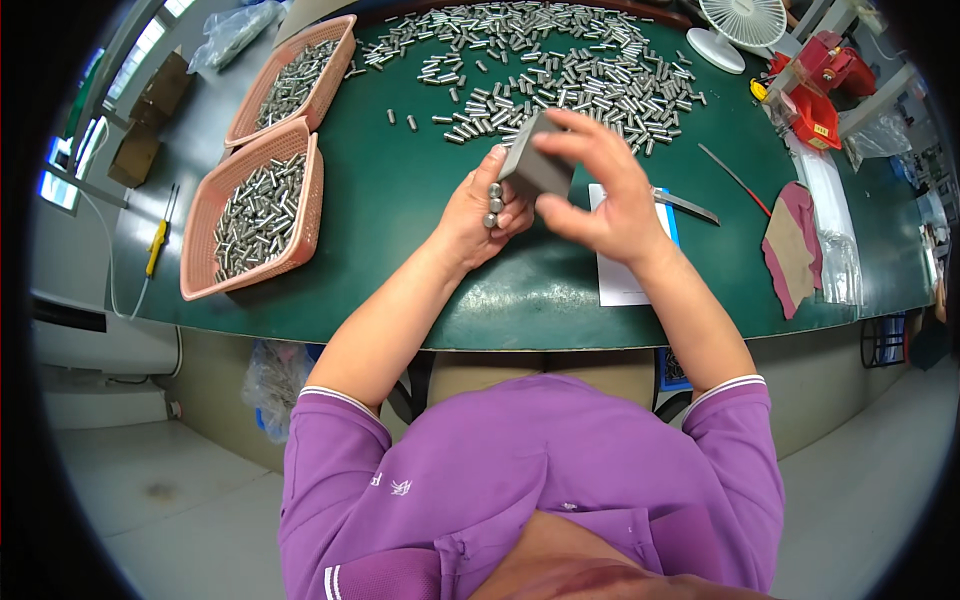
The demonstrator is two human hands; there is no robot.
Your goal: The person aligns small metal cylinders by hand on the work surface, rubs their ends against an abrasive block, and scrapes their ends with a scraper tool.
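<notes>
- Purple shirt (530, 450) sits nearest the lens; both forearms (690, 300) reach over the edge of the green table (380, 200).
- Left hand (465, 222): fingers curled round three steel pins (495, 205), ends showing in a row; thumb up by the dark grey block (545, 172).
- Right hand (612, 190): motion-blurred, thumb and fingers spread about the block's right side. Can't tell if it grips.
- Block is between the hands, tilted, looks held up off the table.
- My read on handling: keep pins snug in the left fingers so none rolls out, brace the block with the left thumb, square up the right hand before loading it. Stay low over the table.
- Beyond: loose pins (640, 90) across the far table. White sheet (622, 285) and flat metal tool (695, 208) beside the right wrist.
- Left side: near basket (313, 190) and far basket (346, 55), both pink, both holding pins.
- Right side: thin red-handled tool (735, 178), pink-and-tan cloth (793, 250).
</notes>
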